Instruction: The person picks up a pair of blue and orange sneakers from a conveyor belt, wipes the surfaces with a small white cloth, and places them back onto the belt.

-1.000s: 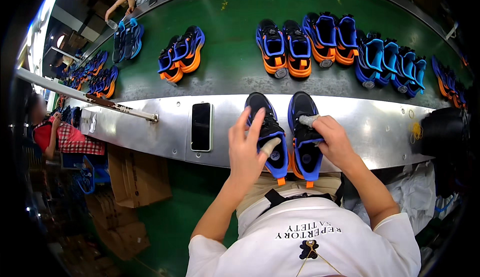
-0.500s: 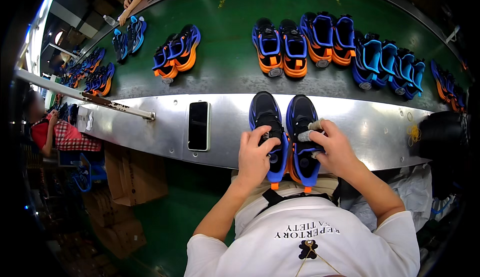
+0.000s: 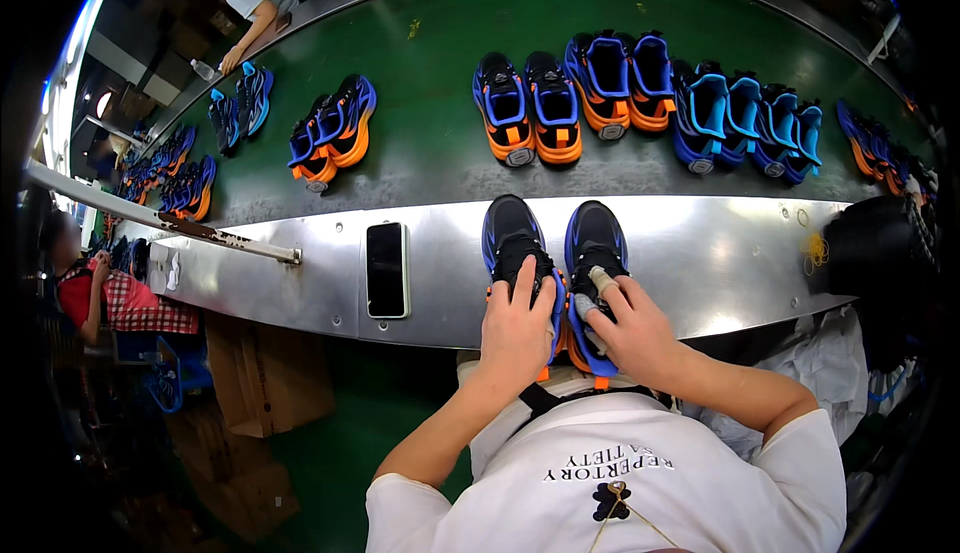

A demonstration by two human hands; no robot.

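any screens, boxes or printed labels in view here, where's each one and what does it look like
Phone: flat on the metal ledge, left of the two shoes under the hands; black rectangle, dark screen, pale edge.
Cardboard boxes: on the floor below the ledge, lower left; brown, plain.
Shirt print: on the person's white shirt, bottom centre; dark lettering above a small dark figure.

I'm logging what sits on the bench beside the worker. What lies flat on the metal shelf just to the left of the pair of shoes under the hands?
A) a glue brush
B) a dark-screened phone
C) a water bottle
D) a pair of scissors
B: a phone with a dark screen lies flat on the metal shelf, left of the shoes under the left hand and the right hand.
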